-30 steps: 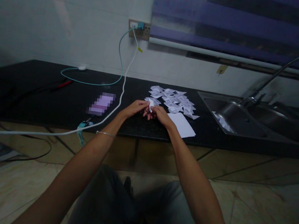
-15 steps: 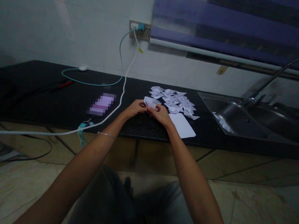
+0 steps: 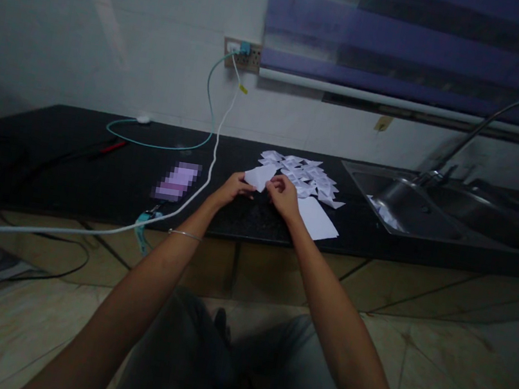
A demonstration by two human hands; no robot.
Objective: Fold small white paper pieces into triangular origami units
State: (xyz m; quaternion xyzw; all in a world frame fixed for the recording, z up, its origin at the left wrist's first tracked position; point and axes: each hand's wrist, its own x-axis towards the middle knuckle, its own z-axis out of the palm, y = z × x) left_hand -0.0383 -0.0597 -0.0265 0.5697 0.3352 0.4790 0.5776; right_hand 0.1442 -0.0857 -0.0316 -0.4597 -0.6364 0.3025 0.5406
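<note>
Head view shows us a black tabletop [image 3: 70, 186] against the wall, with a steel double sink [image 3: 399, 202] set into its right part. Across the left part we see a white cable [image 3: 215, 149] trailing from the wall outlet [image 3: 254, 57]. Near the back edge, left of the sink, lies a cluster of folded white papers [image 3: 320, 179], and just in front of it some flat white sheets [image 3: 318, 221]. Left of these, our left hand [image 3: 229, 190] has its grip closed on the left edge of a folded paper piece [image 3: 259, 176], which sits between our hands above the tabletop. Our right hand [image 3: 284, 197] has its fingertips at the piece's right edge; we cannot tell whether that grip pinches it.
</note>
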